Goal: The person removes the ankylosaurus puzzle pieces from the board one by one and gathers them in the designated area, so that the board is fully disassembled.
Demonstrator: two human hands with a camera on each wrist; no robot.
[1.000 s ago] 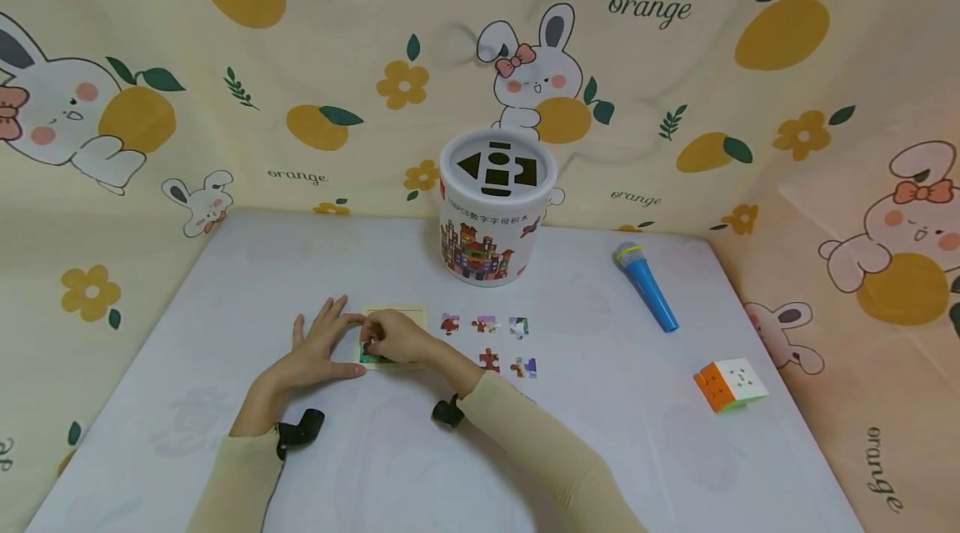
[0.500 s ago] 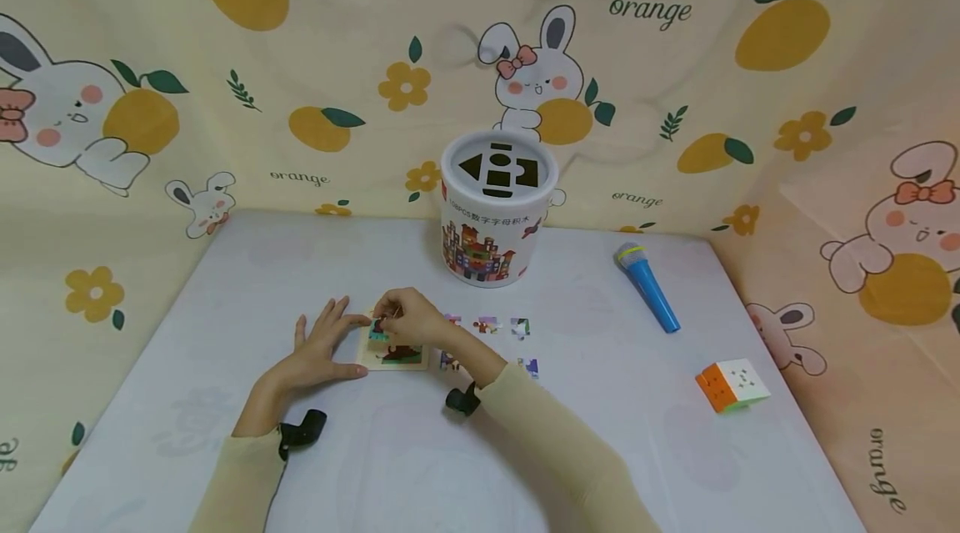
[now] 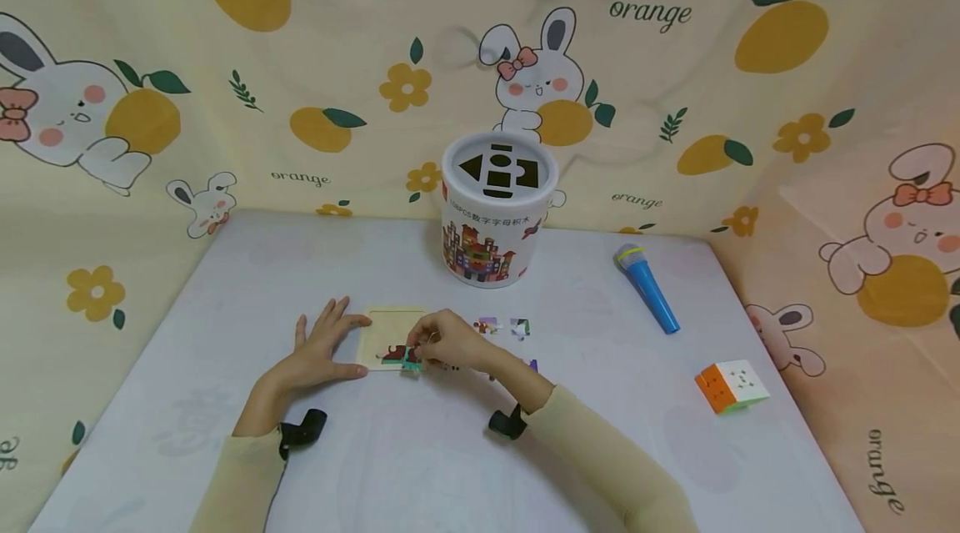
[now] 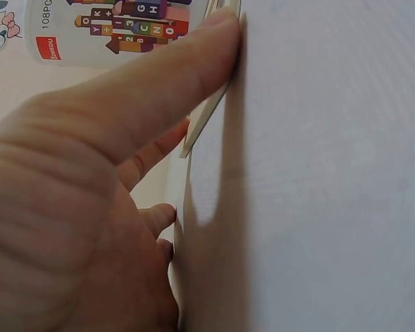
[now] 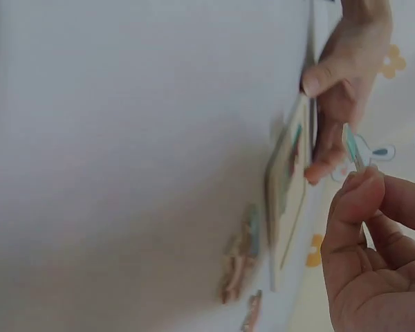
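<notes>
A shallow wooden puzzle tray [image 3: 386, 323] lies on the white table, with brown-and-green puzzle pieces [image 3: 391, 355] in its lower part. My left hand [image 3: 318, 352] is at the tray's left side, fingers spread, with thumb and index finger touching its edge. In the left wrist view the thumb [image 4: 159, 83] lies straight along that edge. My right hand [image 3: 459, 339] pinches a teal-edged puzzle piece [image 5: 351, 144] between thumb and index finger. From the head view this piece overlaps the tray's lower right; the right wrist view shows it raised above the tray.
Loose puzzle pieces [image 3: 487, 325] lie right of the tray, some hidden by the right hand. A white block bucket [image 3: 491, 224] stands behind. To the right are a blue toy microphone [image 3: 648, 289] and a puzzle cube [image 3: 731, 385]. A printed cloth hangs around the table.
My right hand has lifted the pinched piece from the tray's left part and carried it to the lower right. More of the tray's bare bottom shows. The left hand has stayed put.
</notes>
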